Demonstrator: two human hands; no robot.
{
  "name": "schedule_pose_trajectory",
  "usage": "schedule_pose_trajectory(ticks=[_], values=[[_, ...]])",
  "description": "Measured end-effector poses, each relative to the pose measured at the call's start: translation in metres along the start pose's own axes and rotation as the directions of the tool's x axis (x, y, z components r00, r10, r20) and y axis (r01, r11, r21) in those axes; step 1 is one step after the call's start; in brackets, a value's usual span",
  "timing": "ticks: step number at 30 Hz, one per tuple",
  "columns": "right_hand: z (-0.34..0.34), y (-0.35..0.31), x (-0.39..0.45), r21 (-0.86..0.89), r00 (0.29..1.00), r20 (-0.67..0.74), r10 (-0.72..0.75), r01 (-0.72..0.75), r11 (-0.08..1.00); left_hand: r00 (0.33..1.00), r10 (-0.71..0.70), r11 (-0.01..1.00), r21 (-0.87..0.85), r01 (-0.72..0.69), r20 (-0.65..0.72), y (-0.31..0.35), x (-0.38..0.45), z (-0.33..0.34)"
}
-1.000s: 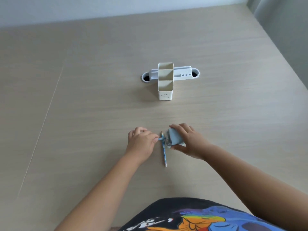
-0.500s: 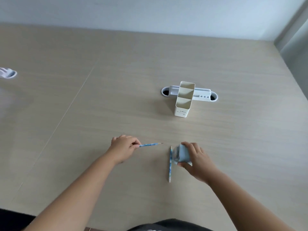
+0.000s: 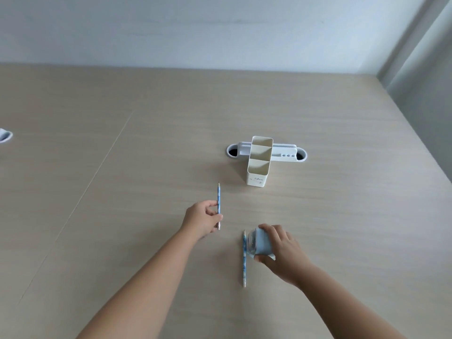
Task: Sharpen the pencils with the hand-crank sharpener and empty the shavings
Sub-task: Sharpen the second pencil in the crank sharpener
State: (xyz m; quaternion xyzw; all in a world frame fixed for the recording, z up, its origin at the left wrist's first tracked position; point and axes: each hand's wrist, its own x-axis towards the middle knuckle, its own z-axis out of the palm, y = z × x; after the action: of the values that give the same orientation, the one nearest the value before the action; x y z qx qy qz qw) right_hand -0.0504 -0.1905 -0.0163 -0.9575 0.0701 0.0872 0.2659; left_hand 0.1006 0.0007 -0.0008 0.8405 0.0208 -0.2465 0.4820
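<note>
My left hand [image 3: 202, 220] grips a blue pencil [image 3: 218, 199] near its eraser end, with the sharp tip pointing away from me, above the wooden table [image 3: 122, 216]. My right hand [image 3: 281, 250] wraps around the pale blue sharpener [image 3: 259, 242], which rests on the table, its clear end facing left. A second blue pencil [image 3: 244, 263] lies flat on the table just left of the sharpener, tip away from me. The crank is hidden under my right hand.
A cream pencil holder [image 3: 258, 165] with three compartments stands beyond the hands, in front of a white cable grommet tray [image 3: 286, 151] set in the table. Another white grommet [image 3: 5, 135] shows at the left edge. The table's right edge runs diagonally at far right.
My left hand pulled the pencil out of the sharpener, moved left and turned it from pointing right to pointing away. My right hand stayed on the sharpener. The view tilted up.
</note>
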Motion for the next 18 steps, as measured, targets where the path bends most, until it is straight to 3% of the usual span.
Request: schedule_pose_trajectory(ticks=[3, 8, 11, 18], values=[[0.002, 0.003, 0.000, -0.003, 1.000, -0.005, -0.002, 0.002, 1.000, 0.999, -0.048, 0.973, 0.226, 0.051, -0.015, -0.001, 0.009, 0.004], [0.005, 0.005, 0.000, 0.004, 1.000, -0.023, -0.008, 0.008, 1.000, 0.998, 0.006, 0.782, 0.622, 0.033, -0.061, -0.011, 0.006, 0.015], [0.005, 0.005, 0.000, 0.001, 1.000, -0.027, -0.014, 0.014, 1.000, 0.997, 0.034, 0.763, 0.646, 0.017, -0.067, -0.021, 0.006, 0.021], [0.002, 0.005, 0.000, 0.024, 1.000, -0.015, -0.021, 0.022, 0.999, 0.997, 0.003, 0.833, 0.551, 0.041, -0.079, -0.018, -0.013, 0.014]])
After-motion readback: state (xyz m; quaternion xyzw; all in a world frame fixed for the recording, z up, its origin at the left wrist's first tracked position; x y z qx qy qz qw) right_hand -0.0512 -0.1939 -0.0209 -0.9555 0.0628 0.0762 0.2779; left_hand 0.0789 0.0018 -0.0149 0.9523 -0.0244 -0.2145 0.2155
